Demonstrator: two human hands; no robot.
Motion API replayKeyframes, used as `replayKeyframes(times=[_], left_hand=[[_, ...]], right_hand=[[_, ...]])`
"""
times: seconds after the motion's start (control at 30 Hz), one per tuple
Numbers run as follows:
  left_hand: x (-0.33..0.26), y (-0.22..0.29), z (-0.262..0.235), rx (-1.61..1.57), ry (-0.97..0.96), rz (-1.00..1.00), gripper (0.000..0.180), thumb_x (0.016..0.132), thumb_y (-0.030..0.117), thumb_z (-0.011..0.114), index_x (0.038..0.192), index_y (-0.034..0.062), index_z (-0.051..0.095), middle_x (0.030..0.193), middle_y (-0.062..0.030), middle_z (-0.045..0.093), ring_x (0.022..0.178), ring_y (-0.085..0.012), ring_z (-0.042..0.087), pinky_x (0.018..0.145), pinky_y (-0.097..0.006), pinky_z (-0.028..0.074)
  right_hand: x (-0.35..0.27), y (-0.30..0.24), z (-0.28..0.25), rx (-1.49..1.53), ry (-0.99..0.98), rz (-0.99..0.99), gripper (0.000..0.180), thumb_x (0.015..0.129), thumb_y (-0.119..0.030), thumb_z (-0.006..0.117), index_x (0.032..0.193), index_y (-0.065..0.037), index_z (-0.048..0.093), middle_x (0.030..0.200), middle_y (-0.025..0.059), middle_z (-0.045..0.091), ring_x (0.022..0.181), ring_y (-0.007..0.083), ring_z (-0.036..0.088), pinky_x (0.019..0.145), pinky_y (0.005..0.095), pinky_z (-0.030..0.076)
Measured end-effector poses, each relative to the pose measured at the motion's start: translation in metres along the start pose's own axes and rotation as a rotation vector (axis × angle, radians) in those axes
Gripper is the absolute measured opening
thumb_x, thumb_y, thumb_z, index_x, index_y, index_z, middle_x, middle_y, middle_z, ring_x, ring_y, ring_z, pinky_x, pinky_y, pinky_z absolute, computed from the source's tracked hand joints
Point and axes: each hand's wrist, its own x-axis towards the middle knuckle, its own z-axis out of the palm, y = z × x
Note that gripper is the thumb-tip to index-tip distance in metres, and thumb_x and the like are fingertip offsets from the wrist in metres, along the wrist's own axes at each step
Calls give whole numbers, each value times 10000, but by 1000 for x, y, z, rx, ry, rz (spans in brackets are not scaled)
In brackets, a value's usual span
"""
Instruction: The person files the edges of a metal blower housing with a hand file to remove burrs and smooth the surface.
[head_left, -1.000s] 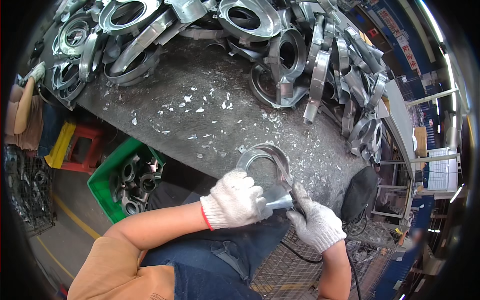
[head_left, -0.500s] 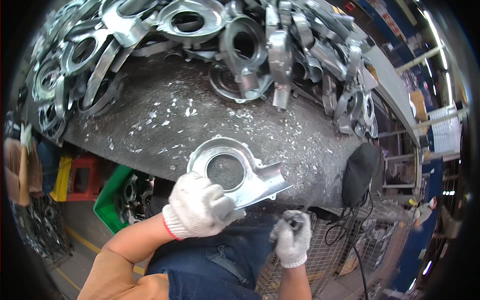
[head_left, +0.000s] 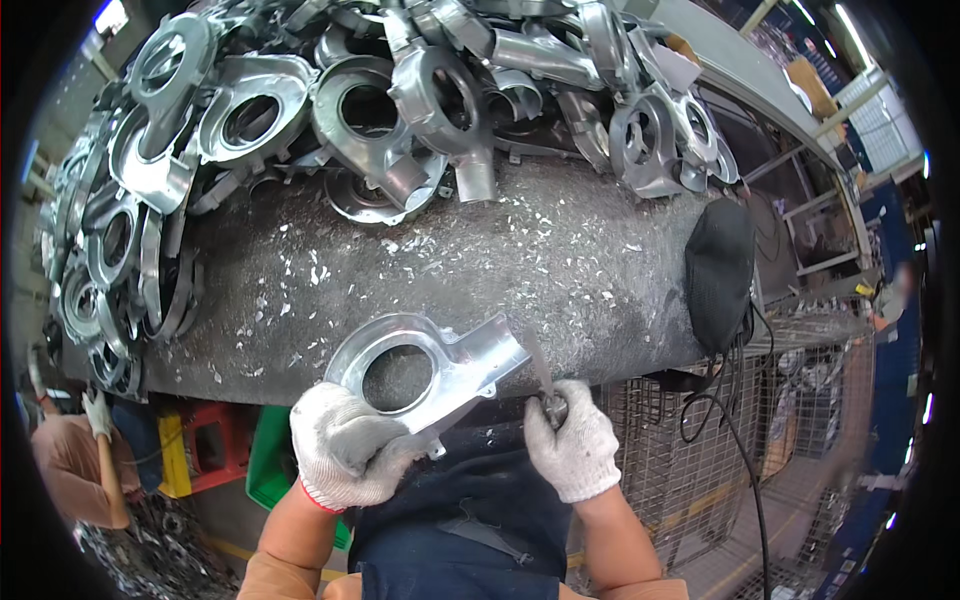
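Gritty workbench (head_left: 520, 260), left hand (head_left: 350, 450) gripping casting (head_left: 430, 365), right hand (head_left: 572, 445) clenching half-hidden tool (head_left: 545, 385)

Casting (head_left: 430, 365): at the workbench's (head_left: 560, 270) near edge, just beyond the left hand's fingers (head_left: 345, 440).
Tool (head_left: 540, 370): stands up from the right hand's fingers (head_left: 570, 440), touching the casting's right end.
Heap of castings (head_left: 400, 100): far beyond both hands' fingers, along the bench's back.
Crate (head_left: 265, 470): below, left of the left fingers.

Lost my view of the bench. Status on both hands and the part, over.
Left hand gripping metal casting at bench edge. Right hand holding thin file, tip near casting's spout. Nothing between them.
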Motion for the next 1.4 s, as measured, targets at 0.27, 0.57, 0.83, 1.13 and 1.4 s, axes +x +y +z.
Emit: replayKeyframes(times=[0.27, 0.57, 0.83, 1.13, 1.4], left_hand=[[-5, 1, -1, -35, 61, -9, 64, 710, 100, 801, 732, 117, 743, 692, -38, 691, 592, -278, 581, 615, -409, 445], [-6, -14, -7, -88, 91, 34, 151, 691, 149, 915, 744, 134, 775, 610, -60, 645, 507, -275, 600, 563, -374, 455], [-5, -5, -6, -8, -10, 11, 183, 621, 193, 912, 767, 159, 807, 627, -49, 633, 550, -294, 607, 574, -408, 443], [-5, 11, 14, 57, -6, 27, 299, 735, 314, 941, 669, 177, 684, 582, -2, 482, 502, -228, 545, 492, -386, 426], [-12, 37, 36, 204, 40, 63, 315, 717, 323, 952, 686, 189, 669, 564, 19, 474, 457, -204, 511, 448, -387, 388]], right_hand=[[1, -10, -2, 90, -121, -5, 293, 976, -296, 792, 1094, -66, 654, 812, 174, 757, 748, 424, 774, 704, 500, 631], [-2, 8, 9, 17, 34, -34, 342, 985, -286, 797, 1191, -68, 632, 853, 136, 784, 743, 371, 795, 702, 467, 642], [-12, 2, 2, 81, -84, -14, 340, 964, -245, 827, 1186, -72, 635, 871, 136, 787, 786, 360, 805, 733, 457, 636], [-18, 20, -4, 412, -505, 81, 331, 869, -150, 885, 1111, -74, 673, 908, 126, 787, 816, 266, 789, 772, 393, 615], [-17, -3, 23, -255, 102, 84, 260, 947, -240, 817, 1130, -99, 698, 878, 184, 786, 808, 437, 783, 744, 509, 626]])
